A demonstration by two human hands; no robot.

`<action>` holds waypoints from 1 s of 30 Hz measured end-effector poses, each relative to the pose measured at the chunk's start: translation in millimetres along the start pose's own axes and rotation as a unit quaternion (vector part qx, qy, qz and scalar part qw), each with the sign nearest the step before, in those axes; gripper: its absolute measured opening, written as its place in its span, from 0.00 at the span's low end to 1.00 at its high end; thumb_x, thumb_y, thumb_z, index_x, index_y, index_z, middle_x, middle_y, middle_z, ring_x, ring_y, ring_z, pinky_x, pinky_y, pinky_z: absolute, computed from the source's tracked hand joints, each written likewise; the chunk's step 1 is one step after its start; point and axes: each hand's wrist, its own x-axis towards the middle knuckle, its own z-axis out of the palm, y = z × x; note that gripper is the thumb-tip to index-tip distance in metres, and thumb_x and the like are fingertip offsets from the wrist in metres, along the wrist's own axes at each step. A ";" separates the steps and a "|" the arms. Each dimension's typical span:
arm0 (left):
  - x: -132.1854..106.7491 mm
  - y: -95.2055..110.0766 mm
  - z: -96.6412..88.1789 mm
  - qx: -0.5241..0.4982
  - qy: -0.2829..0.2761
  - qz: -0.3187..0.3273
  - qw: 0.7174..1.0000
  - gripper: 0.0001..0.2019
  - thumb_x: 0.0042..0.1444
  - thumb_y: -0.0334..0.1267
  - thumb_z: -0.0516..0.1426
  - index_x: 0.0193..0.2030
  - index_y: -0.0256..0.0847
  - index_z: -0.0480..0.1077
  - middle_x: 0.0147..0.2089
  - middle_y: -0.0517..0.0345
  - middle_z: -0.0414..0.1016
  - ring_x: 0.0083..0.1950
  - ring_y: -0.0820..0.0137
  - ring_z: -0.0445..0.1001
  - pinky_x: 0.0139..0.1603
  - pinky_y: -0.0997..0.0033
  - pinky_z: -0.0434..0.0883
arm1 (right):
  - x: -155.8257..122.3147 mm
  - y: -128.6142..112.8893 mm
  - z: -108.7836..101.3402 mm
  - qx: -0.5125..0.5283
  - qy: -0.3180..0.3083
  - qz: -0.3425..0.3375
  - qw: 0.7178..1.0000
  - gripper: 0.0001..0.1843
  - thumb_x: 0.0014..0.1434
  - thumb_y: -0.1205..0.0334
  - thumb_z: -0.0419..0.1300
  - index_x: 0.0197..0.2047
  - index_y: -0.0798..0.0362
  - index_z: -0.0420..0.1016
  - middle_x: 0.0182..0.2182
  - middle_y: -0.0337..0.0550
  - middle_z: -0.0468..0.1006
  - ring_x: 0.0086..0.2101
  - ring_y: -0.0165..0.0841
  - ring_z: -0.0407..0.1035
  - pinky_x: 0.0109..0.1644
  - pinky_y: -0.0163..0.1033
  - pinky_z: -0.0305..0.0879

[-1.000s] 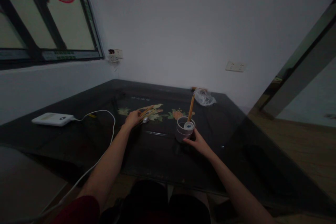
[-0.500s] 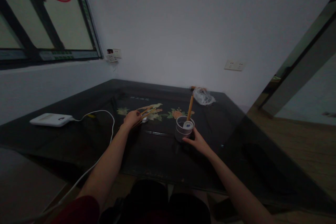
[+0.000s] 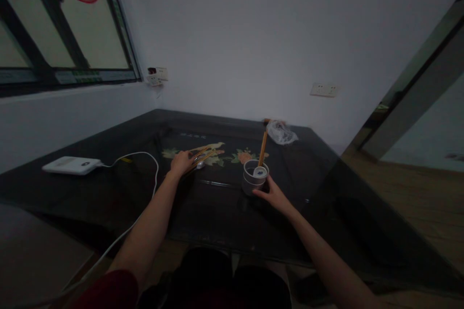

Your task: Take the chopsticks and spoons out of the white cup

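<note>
Cup mid-table, right hand touching; left hand gripping chopsticks.

left hand lowered, chopsticks flatter

Glossy dark glass tabletop; wooden chopsticks; smooth plastic cup.

open tabletop between arms, white cable left, cup right
</note>
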 end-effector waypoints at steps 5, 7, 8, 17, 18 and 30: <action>-1.9 5.3 -4.2 -0.009 0.026 0.017 0.999 0.17 0.57 0.44 0.52 0.49 0.40 0.72 0.49 0.46 0.73 0.50 0.60 0.72 0.49 0.67 0.68 | -0.3 -2.4 -0.2 -0.002 -0.002 0.001 1.000 0.38 0.45 0.55 0.68 0.58 0.50 0.60 0.56 0.48 0.69 0.57 0.42 0.62 0.63 0.49 0.55; -2.0 7.9 -4.6 -0.024 0.040 0.033 0.998 0.16 0.57 0.43 0.52 0.48 0.40 0.72 0.48 0.47 0.73 0.50 0.61 0.72 0.50 0.68 0.68 | 0.0 -1.6 -0.4 -0.011 0.003 -0.003 1.000 0.37 0.45 0.55 0.68 0.57 0.50 0.60 0.55 0.48 0.69 0.57 0.42 0.62 0.63 0.49 0.54; -1.8 9.4 -4.2 -0.033 0.045 0.044 0.997 0.16 0.57 0.43 0.52 0.48 0.40 0.72 0.48 0.48 0.73 0.50 0.62 0.71 0.50 0.68 0.68 | 0.2 -1.0 -0.5 -0.013 0.004 -0.006 1.000 0.37 0.45 0.56 0.68 0.57 0.50 0.60 0.55 0.48 0.69 0.57 0.42 0.62 0.63 0.49 0.54; -5.4 33.0 3.2 -0.126 0.061 0.163 0.977 0.13 0.57 0.35 0.51 0.47 0.38 0.71 0.47 0.51 0.73 0.49 0.66 0.71 0.53 0.69 0.67 | -0.2 -2.7 0.1 -0.008 0.005 -0.010 1.000 0.38 0.45 0.55 0.69 0.57 0.50 0.61 0.55 0.48 0.70 0.57 0.43 0.61 0.63 0.50 0.54; -7.9 36.9 2.9 -0.137 0.062 0.177 0.973 0.13 0.57 0.35 0.51 0.47 0.37 0.71 0.47 0.51 0.73 0.49 0.66 0.71 0.53 0.68 0.67 | -0.3 -3.2 0.1 -0.006 0.003 -0.009 1.000 0.38 0.45 0.55 0.69 0.57 0.50 0.61 0.55 0.48 0.70 0.57 0.43 0.62 0.63 0.50 0.54; -51.4 100.7 -9.6 -0.372 0.021 0.294 0.880 0.14 0.60 0.43 0.51 0.47 0.39 0.70 0.47 0.50 0.74 0.48 0.64 0.72 0.50 0.62 0.69 | 2.3 11.1 -0.5 0.007 -0.005 -0.025 1.000 0.41 0.44 0.57 0.70 0.58 0.51 0.59 0.56 0.49 0.68 0.56 0.42 0.62 0.63 0.50 0.54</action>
